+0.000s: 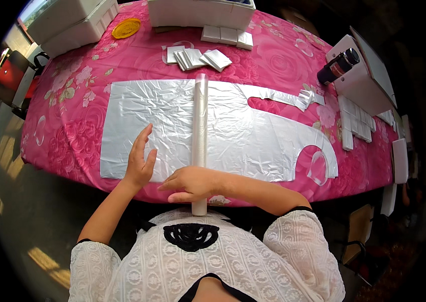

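A shiny silvery-white plastic apron [147, 110] lies spread flat across the table, its neck loop and straps toward the right. Across it, running from far to near, rests a long pale roll [200, 116] that looks wrapped in clear film; its near end sticks out past the table edge. My left hand [141, 160] hovers at or just over the apron left of the roll, fingers stretched out. Over the near part of the roll is my right hand [191, 183], fingers extended to the left and thumb apart; whether its palm touches the roll I cannot tell.
Folded white packets [190, 58] lie beyond the apron, with a row of more packets [227, 36] behind. White foam boxes [200, 15] stand at the back. At right are a dark bottle [338, 66], a white box [359, 80] and stacked packets [356, 123]. A yellow disc [126, 28] lies far left.
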Action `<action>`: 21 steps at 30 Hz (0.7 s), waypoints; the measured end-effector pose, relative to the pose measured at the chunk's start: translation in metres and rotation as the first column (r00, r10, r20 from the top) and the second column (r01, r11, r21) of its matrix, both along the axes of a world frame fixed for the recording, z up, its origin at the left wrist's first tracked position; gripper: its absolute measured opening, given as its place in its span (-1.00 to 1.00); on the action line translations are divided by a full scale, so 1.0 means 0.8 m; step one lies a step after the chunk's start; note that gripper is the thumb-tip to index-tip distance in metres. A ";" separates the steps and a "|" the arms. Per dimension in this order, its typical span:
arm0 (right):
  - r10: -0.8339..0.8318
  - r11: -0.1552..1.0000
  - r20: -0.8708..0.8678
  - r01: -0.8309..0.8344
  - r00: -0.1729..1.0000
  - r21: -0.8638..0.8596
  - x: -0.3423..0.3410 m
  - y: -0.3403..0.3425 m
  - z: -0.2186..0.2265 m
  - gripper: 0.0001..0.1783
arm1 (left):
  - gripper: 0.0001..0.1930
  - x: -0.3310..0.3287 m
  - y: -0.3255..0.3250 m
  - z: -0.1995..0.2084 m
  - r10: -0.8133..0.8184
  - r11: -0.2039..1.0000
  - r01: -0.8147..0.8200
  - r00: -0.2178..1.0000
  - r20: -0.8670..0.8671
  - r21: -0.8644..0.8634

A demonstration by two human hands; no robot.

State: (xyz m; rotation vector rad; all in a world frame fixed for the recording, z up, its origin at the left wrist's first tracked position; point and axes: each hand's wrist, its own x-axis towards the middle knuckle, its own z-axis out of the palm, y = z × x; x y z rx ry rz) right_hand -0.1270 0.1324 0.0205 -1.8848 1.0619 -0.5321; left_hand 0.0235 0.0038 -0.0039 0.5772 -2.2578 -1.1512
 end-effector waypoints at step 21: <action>-0.542 0.770 -0.222 0.373 0.811 -0.518 0.138 -0.233 -0.065 -0.41 | -0.37 0.163 0.041 -0.016 0.481 0.872 -0.461 0.737 0.475 -0.166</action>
